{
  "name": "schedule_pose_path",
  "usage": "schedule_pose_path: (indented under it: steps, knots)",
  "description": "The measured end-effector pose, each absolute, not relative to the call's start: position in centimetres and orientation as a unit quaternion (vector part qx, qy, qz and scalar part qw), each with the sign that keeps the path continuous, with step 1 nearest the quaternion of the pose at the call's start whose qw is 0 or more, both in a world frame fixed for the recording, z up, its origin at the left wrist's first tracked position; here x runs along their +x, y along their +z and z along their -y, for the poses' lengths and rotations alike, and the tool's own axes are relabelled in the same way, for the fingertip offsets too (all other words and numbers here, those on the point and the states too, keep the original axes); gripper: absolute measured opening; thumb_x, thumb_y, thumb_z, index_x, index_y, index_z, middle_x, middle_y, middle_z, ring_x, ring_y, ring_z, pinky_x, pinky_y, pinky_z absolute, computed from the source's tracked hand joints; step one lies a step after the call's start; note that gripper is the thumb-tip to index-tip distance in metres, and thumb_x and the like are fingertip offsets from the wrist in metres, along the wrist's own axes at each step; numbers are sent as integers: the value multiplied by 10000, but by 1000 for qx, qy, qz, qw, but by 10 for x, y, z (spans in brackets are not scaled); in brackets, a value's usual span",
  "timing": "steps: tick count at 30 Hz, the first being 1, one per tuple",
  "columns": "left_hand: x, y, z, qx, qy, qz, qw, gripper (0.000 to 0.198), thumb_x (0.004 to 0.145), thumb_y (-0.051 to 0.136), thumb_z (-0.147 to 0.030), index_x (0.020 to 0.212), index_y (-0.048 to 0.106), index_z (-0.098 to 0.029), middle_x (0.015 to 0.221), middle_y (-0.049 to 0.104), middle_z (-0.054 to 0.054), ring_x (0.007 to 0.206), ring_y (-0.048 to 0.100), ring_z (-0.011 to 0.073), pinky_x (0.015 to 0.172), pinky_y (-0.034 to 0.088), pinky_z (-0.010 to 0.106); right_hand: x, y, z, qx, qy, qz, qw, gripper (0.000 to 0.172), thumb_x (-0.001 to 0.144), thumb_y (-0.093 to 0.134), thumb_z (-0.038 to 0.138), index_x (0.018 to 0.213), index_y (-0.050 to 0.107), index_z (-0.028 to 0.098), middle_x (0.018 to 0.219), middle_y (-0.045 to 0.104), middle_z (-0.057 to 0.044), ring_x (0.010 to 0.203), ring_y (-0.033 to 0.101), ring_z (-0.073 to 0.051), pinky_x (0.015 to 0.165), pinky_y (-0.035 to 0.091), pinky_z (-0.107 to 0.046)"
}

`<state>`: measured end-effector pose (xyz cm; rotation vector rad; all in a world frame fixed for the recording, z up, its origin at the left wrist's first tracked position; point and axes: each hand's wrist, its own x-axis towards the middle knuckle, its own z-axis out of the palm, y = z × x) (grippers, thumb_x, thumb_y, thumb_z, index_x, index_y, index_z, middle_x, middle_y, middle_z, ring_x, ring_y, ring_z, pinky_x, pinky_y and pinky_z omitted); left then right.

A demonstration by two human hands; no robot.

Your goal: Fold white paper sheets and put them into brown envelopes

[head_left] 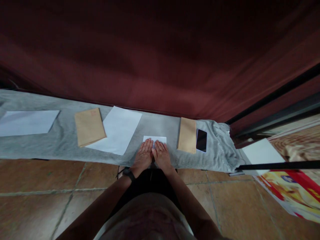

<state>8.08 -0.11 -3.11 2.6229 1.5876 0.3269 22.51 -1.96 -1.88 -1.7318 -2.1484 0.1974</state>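
A small folded white paper (155,139) lies on a grey cloth (62,146) spread over a long surface. My left hand (143,154) and my right hand (161,154) rest side by side on the paper's near part, palms down with fingers stretched flat and close together. A dark band is on my left wrist. Only the paper's far edge shows beyond my fingertips.
On the cloth lie a brown envelope (89,126) over a white sheet (119,129), another white sheet (26,122) far left, a second brown envelope (187,135) and a dark phone (201,140) right. A red curtain hangs behind. Tiled floor below; white paper (262,151) and a colourful print (291,190) at right.
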Motion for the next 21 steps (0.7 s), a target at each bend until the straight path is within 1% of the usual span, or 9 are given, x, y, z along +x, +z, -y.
schedule_pose_path:
  steps: [2, 5, 8, 11, 15, 18, 21]
  knots:
    - [79, -30, -2, 843, 112, -526, 28, 583, 995, 295, -218, 1529, 385, -3, 1628, 341, 197, 1544, 251, 274, 1263, 248, 460, 224, -23, 14, -617, 71, 763, 179, 490, 1075, 379, 340, 1499, 481, 118, 1564, 474, -124, 1457, 441, -249, 1237, 302, -463]
    - [73, -28, -6, 834, 125, -537, 28, 595, 1012, 294, -279, 1530, 379, 0, 1618, 357, 203, 1543, 255, 282, 1259, 252, 477, 231, -29, 10, -628, 56, 755, 179, 515, 1069, 400, 336, 1532, 424, 114, 1583, 438, -146, 1475, 411, -262, 1225, 303, -494]
    - [67, -27, -11, 825, 131, -548, 35, 606, 1020, 284, -305, 1531, 370, 9, 1613, 357, 216, 1540, 265, 287, 1258, 253, 489, 241, -32, 8, -644, 38, 742, 182, 516, 1070, 400, 331, 1533, 415, 104, 1576, 446, -163, 1472, 411, -279, 1210, 306, -518]
    - [64, -27, -16, 815, 130, -563, 45, 608, 1021, 274, -311, 1529, 373, 9, 1605, 368, 224, 1529, 293, 294, 1256, 253, 502, 246, -32, 8, -662, 25, 728, 176, 521, 1072, 404, 334, 1533, 412, 91, 1572, 453, -167, 1469, 406, -287, 1208, 295, -518]
    - [71, -25, -18, 802, 138, -579, 48, 608, 1025, 273, -326, 1525, 381, 3, 1589, 399, 225, 1529, 291, 303, 1254, 249, 524, 246, -32, 9, -676, 17, 718, 162, 541, 1068, 410, 342, 1540, 398, 79, 1574, 442, -191, 1471, 396, -284, 1208, 292, -514]
    - [88, -22, -17, 813, 149, -560, 56, 595, 1026, 272, -301, 1549, 353, -30, 1608, 385, 193, 1538, 274, 281, 1260, 247, 502, 245, -31, 10, -674, 23, 720, 164, 540, 1067, 387, 336, 1548, 393, 91, 1591, 418, -183, 1484, 373, -287, 1215, 272, -522]
    - [107, -20, -16, 845, 150, -508, 71, 585, 1028, 267, -275, 1581, 316, -91, 1631, 367, 137, 1547, 258, 236, 1275, 222, 461, 247, -31, 11, -665, 33, 729, 157, 546, 1050, 354, 256, 1573, 352, 104, 1619, 375, -163, 1507, 332, -283, 1227, 240, -526]
